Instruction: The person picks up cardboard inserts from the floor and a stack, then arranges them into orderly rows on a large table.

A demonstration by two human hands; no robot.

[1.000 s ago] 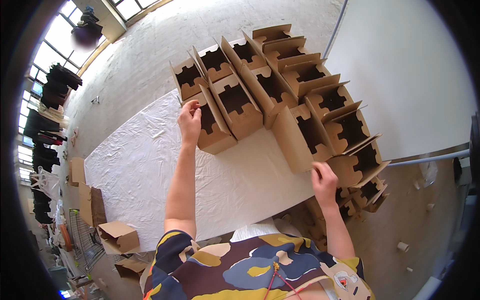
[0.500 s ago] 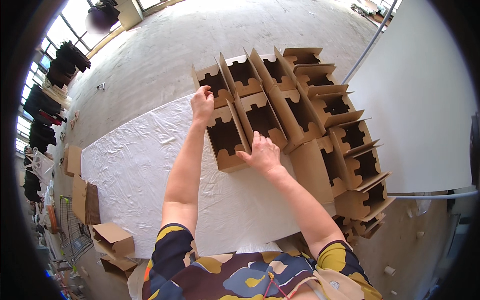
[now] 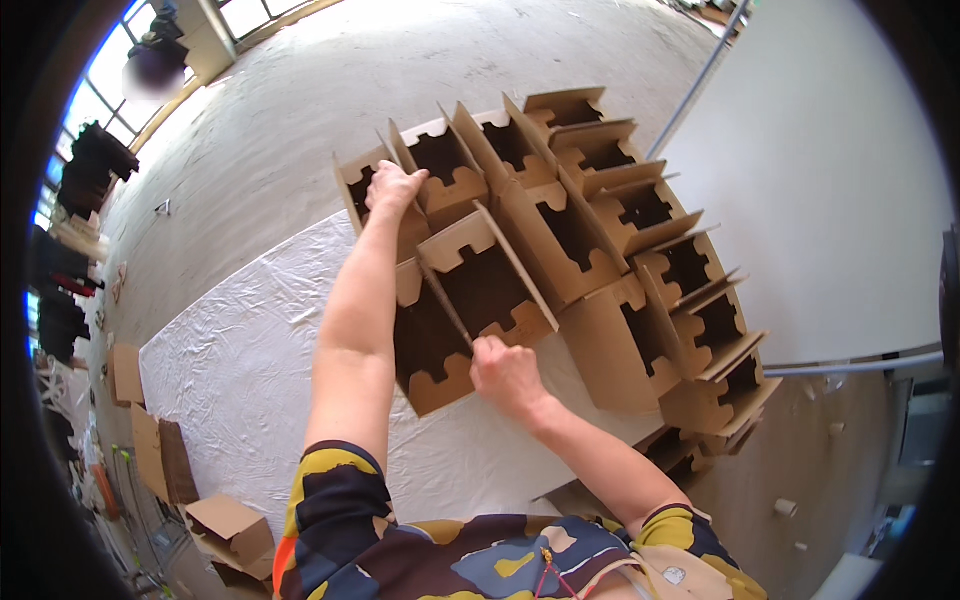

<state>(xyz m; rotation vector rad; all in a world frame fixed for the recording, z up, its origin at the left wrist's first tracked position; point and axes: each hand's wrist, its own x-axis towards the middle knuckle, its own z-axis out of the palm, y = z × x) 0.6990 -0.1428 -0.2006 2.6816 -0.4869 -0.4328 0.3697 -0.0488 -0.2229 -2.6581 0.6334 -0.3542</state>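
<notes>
Cardboard boxes [image 3: 530, 232], white-covered table [image 3: 250, 365], grey floor [image 3: 330, 85]

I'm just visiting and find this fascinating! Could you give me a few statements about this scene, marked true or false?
1. The brown cardboard boxes have open tops. True.
2. Thick gloves cover both hands. False: the left hand and the right hand are bare.
3. The left hand is farther from the person's body than the right. True.
4. The right hand lies flat. False: it is curled at a box's near upper edge.
5. A white panel stands to the right of the boxes. True.
</notes>
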